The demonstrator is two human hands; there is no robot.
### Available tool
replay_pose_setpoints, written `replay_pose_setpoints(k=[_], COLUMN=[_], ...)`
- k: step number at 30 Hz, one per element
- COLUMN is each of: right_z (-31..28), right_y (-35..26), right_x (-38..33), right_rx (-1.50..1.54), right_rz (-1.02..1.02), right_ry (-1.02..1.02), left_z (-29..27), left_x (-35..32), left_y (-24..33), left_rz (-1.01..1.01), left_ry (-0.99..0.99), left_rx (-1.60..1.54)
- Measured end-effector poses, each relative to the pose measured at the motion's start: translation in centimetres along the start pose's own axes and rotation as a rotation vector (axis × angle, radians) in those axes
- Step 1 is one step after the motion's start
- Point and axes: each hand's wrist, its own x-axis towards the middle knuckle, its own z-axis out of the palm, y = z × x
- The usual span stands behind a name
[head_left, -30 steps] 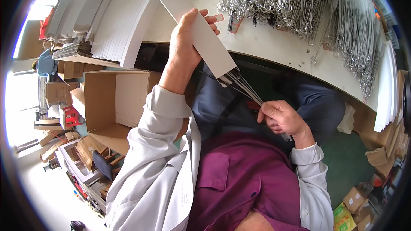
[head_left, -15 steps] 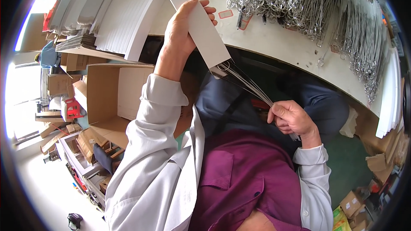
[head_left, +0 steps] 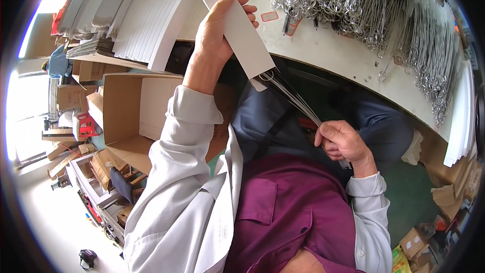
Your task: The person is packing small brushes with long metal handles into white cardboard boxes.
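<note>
White card sleeve (head_left: 237, 25) is gripped in your left hand (head_left: 214, 35), raised over the table (head_left: 328, 50). Thin wire rods (head_left: 295, 98) come out of its lower end and run down-right to your right hand (head_left: 343, 141), which is closed around them. Their long axis follows the sleeve's line; your right hand is nearer to the free end.

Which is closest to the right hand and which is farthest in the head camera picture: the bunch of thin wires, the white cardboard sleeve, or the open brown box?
From the right hand:
1. Bunch of thin wires: pinched in that hand, running up and to the left.
2. White cardboard sleeve: higher up, gripped by the left hand, with the wires' far ends inside it.
3. Open brown box: far off on the left side, below the table.
</note>
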Motion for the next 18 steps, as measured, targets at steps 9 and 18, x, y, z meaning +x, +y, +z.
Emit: replay_pose_setpoints(k=[9, 18], right_z=[0.9, 1.6], right_y=[-0.1, -3.6], right_x=[1.5, 3.4], right_rx=[-0.026, -0.319], right_rz=[-0.008, -0.214], right_ry=[0.02, 0.166], left_z=[2.2, 3.9], left_x=[-3.5, -5.9], left_y=[-4.3, -6.8], left_rz=[-0.009, -0.002], left_ry=[0.074, 0.201], left_rx=[-0.077, -0.232])
